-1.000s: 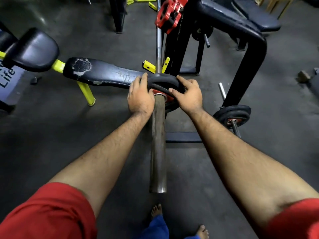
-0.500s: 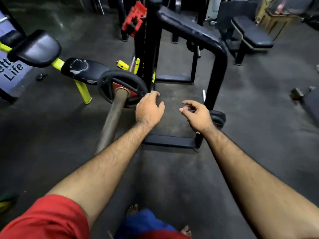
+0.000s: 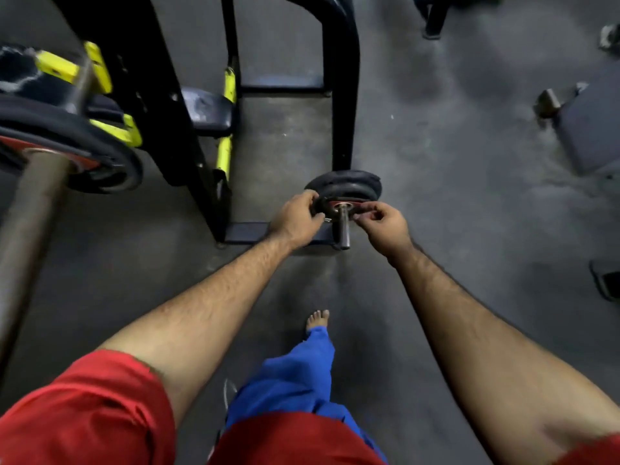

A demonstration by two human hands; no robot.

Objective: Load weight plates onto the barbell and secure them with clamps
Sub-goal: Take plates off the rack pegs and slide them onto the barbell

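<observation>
While both the left hand (image 3: 297, 218) and right hand (image 3: 385, 224) clasp its rim, the weight plate (image 3: 345, 189) faces the camera on its peg (image 3: 344, 229).

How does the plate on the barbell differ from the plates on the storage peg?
The plate on the barbell looks larger and stands untouched; the plates on the storage peg look smaller, and both the left hand and right hand grip them. Both are black with red centres.
</observation>
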